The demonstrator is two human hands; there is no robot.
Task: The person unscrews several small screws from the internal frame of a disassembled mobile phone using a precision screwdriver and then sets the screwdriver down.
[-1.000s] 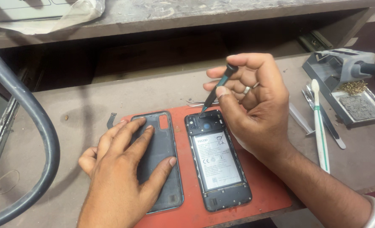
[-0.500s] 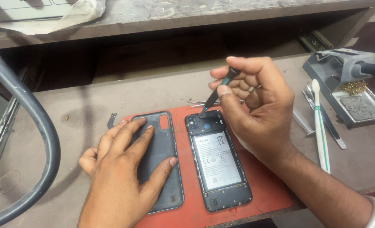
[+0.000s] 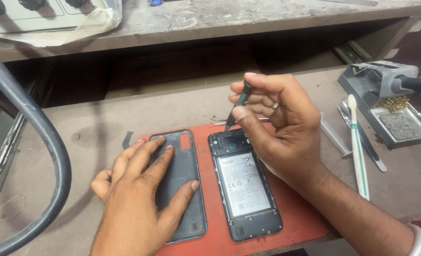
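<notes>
dusty grey workbench under a worn shelf

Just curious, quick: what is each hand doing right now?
Left hand: open, flat on the phone back cover.
Right hand: closed on a small screwdriver, tip at the opened phone.

Mat lies at the desk's near edge. On it: back cover left, opened phone right, side by side. My left hand rests on the cover. My right hand holds a screwdriver over the phone's far end. Soldering stand at the right edge, toothbrush just before it.
</notes>
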